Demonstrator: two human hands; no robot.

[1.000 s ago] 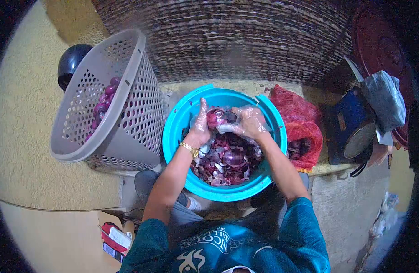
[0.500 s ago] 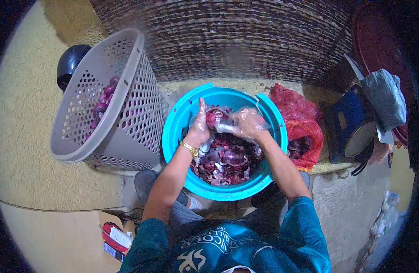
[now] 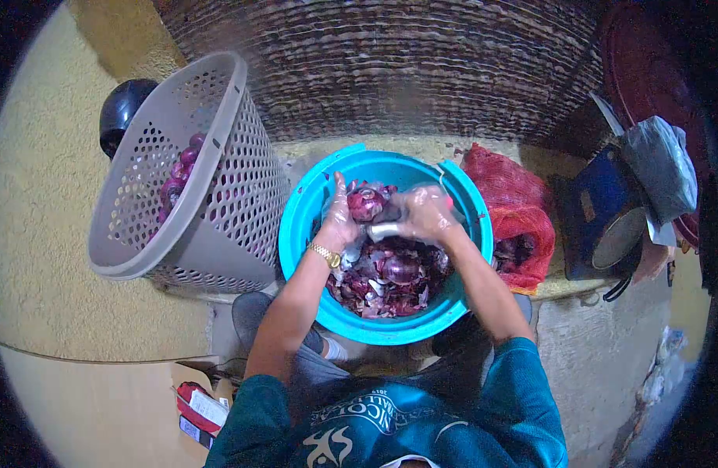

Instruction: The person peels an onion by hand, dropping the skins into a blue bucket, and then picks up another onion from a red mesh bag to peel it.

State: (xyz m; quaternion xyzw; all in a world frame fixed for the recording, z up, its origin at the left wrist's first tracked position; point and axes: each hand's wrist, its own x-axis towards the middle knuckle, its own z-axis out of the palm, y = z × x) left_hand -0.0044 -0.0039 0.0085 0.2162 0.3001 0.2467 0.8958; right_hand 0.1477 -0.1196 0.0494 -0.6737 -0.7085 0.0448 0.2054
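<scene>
Since onion (image 3: 367, 204) is held above turquoise tub (image 3: 386, 336), loose skins (image 3: 374, 300) likely meant to collect below. Left hand (image 3: 339, 225) holds onion from side, one digit raised, probably steadying; other fingers partly hidden. Right hand (image 3: 427, 214) beside onion, fingers curled, blurred; cannot tell what they pinch. Basket (image 3: 203, 246) of onions (image 3: 174, 187) left, red mesh bag (image 3: 537, 253) right, both near tub, presumably for short reach.

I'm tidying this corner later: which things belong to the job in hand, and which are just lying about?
Seem part of the job:
- onion at the left hand, right hand beside it
- turquoise tub with skins
- grey basket with onions
- red net sack

Probably just lying about:
- grey plastic bag
- red packet
</scene>
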